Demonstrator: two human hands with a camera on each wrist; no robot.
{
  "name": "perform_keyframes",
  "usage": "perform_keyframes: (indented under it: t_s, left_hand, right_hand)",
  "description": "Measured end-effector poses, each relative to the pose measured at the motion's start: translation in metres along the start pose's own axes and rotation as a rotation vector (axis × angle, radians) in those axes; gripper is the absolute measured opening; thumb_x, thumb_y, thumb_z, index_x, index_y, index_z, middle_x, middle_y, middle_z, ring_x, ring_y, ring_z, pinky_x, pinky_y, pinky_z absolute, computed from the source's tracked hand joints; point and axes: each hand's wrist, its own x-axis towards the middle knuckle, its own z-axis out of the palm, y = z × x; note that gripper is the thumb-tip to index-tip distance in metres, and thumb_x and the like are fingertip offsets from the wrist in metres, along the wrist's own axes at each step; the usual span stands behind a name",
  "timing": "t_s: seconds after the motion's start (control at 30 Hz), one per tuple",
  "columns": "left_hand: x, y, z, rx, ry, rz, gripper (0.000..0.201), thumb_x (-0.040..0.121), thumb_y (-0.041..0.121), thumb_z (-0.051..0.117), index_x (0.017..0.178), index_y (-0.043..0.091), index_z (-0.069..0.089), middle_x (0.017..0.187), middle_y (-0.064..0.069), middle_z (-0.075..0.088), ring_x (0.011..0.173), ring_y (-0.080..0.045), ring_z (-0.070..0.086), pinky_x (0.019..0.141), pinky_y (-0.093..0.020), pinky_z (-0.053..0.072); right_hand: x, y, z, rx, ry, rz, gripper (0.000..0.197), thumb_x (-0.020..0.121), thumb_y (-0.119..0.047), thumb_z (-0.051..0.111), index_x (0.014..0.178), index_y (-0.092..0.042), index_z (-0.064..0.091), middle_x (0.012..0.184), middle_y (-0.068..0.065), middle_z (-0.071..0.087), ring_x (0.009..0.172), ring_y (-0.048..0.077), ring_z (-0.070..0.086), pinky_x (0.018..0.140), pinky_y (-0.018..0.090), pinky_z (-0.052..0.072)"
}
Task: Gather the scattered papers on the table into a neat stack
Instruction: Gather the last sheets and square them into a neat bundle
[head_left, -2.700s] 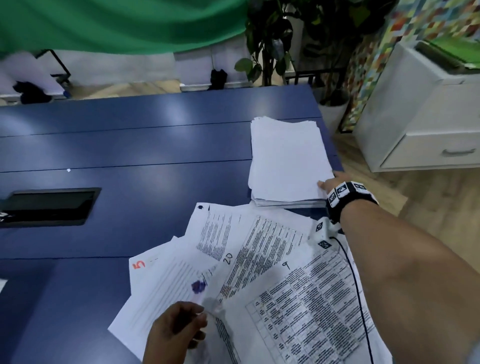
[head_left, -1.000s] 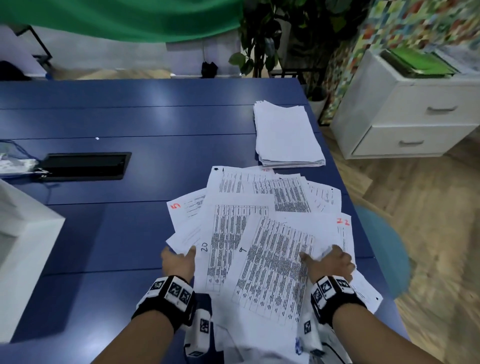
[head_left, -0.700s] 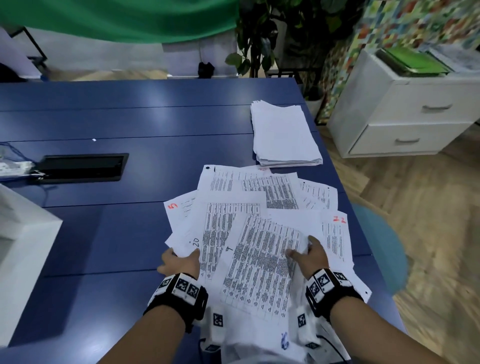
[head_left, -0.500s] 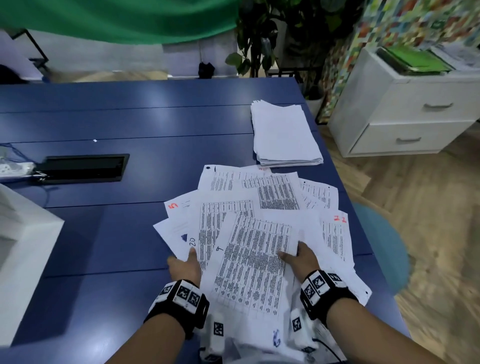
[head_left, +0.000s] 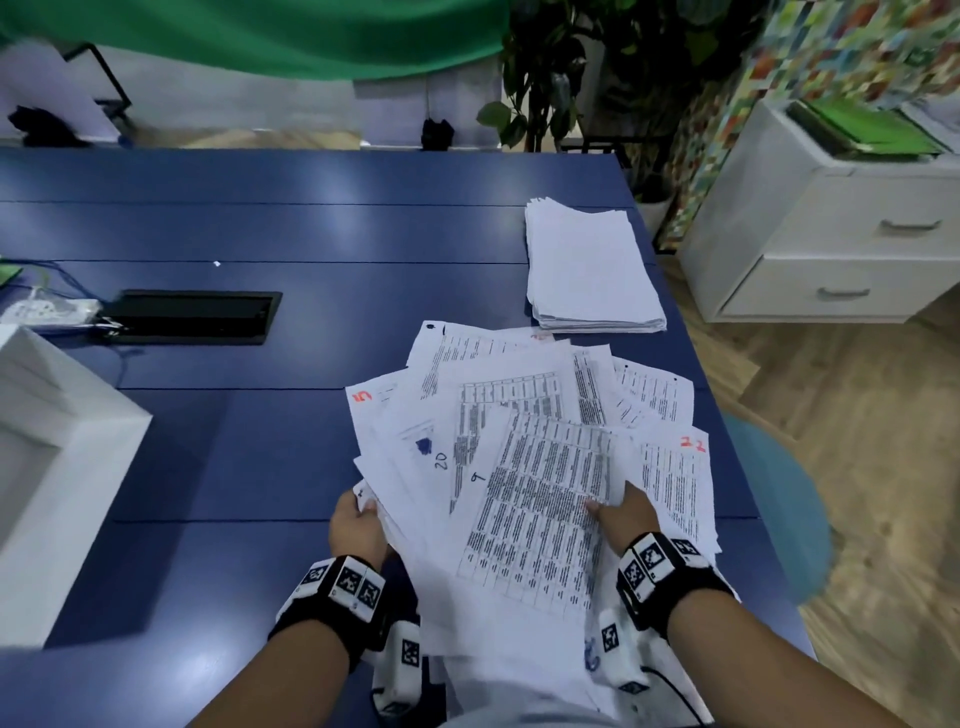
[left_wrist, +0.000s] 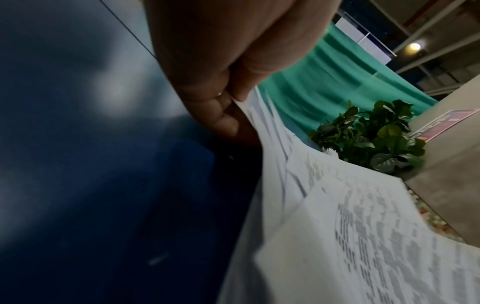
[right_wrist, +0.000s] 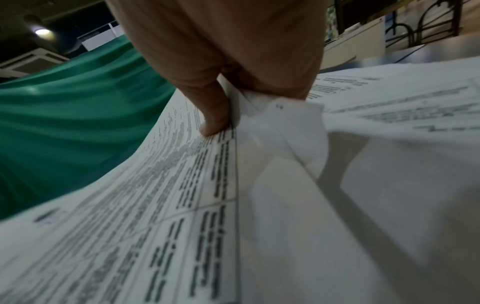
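The blue worktop (head_left: 260, 457) fills most of the room ahead; at its right stands a white drawer cabinet (head_left: 831, 249) with green folders (head_left: 872, 130) lying on top, both drawers shut so nothing inside shows; a white box (head_left: 57, 441) sits at the worktop's left edge, its inside not clear from here; beyond the far edge hang a green curtain (head_left: 260, 36) and a leafy plant (head_left: 561, 78); on the near right of the worktop the scattered papers (head_left: 519, 415) lie fanned and overlapping, printed with tables and marked 5, 20, 9 and 22; just past them, near the right edge, rests a squared stack of sheets (head_left: 587, 270), close to the fan but apart from it; a black cable hatch (head_left: 192, 317) is set into the worktop to the left, with a power strip (head_left: 47, 312) beside it; the left hand (head_left: 358, 525) pinches the fan's left edge, thumb over and fingers under; the right hand (head_left: 626, 517) grips the right side, thumb pressed on the top sheet and paper bunched in its fingers.
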Motion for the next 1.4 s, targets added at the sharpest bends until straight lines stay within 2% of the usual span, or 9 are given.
perform_keyframes:
  t_s: [0.17, 0.37, 0.47, 0.57, 0.77, 0.93, 1.07, 1.2, 1.4]
  left_hand:
    - [0.002, -0.005, -0.006, 0.019, -0.049, 0.045, 0.015, 0.095, -0.005, 0.039, 0.088, 0.001, 0.05, 0.071, -0.008, 0.05, 0.078, -0.023, 0.047, 0.055, -0.022, 0.033]
    - [0.013, 0.002, -0.024, -0.052, 0.171, -0.019, 0.03, 0.101, 0.024, 0.042, 0.118, 0.001, 0.051, 0.108, -0.017, 0.058, 0.095, -0.027, 0.053, 0.084, -0.034, 0.038]
    - [0.013, 0.001, -0.021, -0.075, 0.07, 0.015, 0.046, 0.096, 0.037, 0.05, 0.122, -0.001, 0.047, 0.11, -0.012, 0.058, 0.104, -0.023, 0.055, 0.092, -0.036, 0.041]
    - [0.001, -0.009, -0.005, -0.142, -0.056, 0.025, 0.044, 0.088, 0.028, 0.065, 0.119, 0.003, 0.047, 0.11, -0.008, 0.061, 0.108, -0.028, 0.059, 0.089, -0.036, 0.046]
    - [-0.008, -0.016, 0.002, -0.13, -0.169, 0.021, 0.063, 0.067, -0.004, 0.081, 0.116, 0.008, 0.043, 0.104, -0.007, 0.057, 0.1, -0.025, 0.055, 0.086, -0.034, 0.043]
    - [0.005, -0.037, -0.012, -0.27, -0.195, -0.063, 0.053, 0.073, -0.013, 0.072, 0.119, 0.004, 0.054, 0.104, -0.01, 0.066, 0.104, -0.033, 0.061, 0.089, -0.039, 0.046]
    - [0.005, -0.035, -0.014, -0.383, -0.213, -0.119, 0.041, 0.083, 0.0, 0.068, 0.123, -0.003, 0.056, 0.114, -0.023, 0.064, 0.094, -0.03, 0.06, 0.085, -0.04, 0.046]
    - [0.005, -0.035, -0.015, -0.402, -0.297, -0.107, 0.05, 0.073, -0.003, 0.076, 0.119, 0.002, 0.058, 0.101, -0.008, 0.068, 0.097, -0.028, 0.063, 0.088, -0.038, 0.046]
    - [0.01, -0.04, -0.011, -0.421, -0.321, -0.08, 0.063, 0.065, -0.019, 0.074, 0.122, -0.005, 0.054, 0.107, -0.015, 0.065, 0.107, -0.033, 0.06, 0.086, -0.035, 0.044]
  right_hand:
    - [0.007, -0.003, -0.005, 0.005, -0.027, 0.014, 0.063, 0.091, -0.017, 0.062, 0.143, 0.002, 0.032, 0.144, 0.021, 0.042, 0.13, 0.036, 0.044, 0.106, 0.039, 0.037]
    - [0.0, -0.01, -0.002, -0.122, -0.084, -0.093, 0.063, 0.089, -0.014, 0.063, 0.144, -0.009, 0.035, 0.144, 0.012, 0.046, 0.127, 0.029, 0.048, 0.103, 0.033, 0.04]
    - [-0.007, -0.015, 0.0, -0.097, -0.119, -0.134, 0.059, 0.096, -0.016, 0.054, 0.148, -0.01, 0.028, 0.149, 0.008, 0.038, 0.134, 0.026, 0.041, 0.102, 0.029, 0.037]
    - [-0.015, -0.018, 0.013, -0.11, -0.172, -0.186, 0.046, 0.095, -0.015, 0.055, 0.14, -0.008, 0.042, 0.136, 0.011, 0.053, 0.122, 0.024, 0.052, 0.089, 0.023, 0.039]
    - [-0.021, -0.014, 0.028, -0.113, -0.302, -0.275, 0.061, 0.088, -0.035, 0.064, 0.14, -0.013, 0.041, 0.135, 0.009, 0.053, 0.126, 0.026, 0.049, 0.103, 0.034, 0.038]
    - [-0.002, -0.018, -0.006, -0.188, 0.195, -0.121, 0.068, 0.072, -0.042, 0.078, 0.127, -0.016, 0.047, 0.127, 0.015, 0.046, 0.118, 0.034, 0.047, 0.093, 0.043, 0.043]
    - [0.009, -0.01, -0.016, -0.235, 0.177, -0.02, 0.078, 0.068, -0.036, 0.083, 0.129, -0.009, 0.044, 0.13, 0.017, 0.046, 0.12, 0.036, 0.047, 0.096, 0.043, 0.045]
    - [0.009, -0.006, -0.002, -0.048, 0.081, -0.122, 0.06, 0.072, -0.026, 0.08, 0.123, -0.009, 0.052, 0.118, 0.008, 0.055, 0.108, 0.029, 0.057, 0.092, 0.036, 0.048]
    - [-0.009, -0.012, 0.014, -0.005, 0.046, -0.197, 0.028, 0.093, -0.008, 0.055, 0.119, 0.002, 0.056, 0.118, 0.014, 0.06, 0.11, 0.03, 0.056, 0.09, 0.03, 0.041]
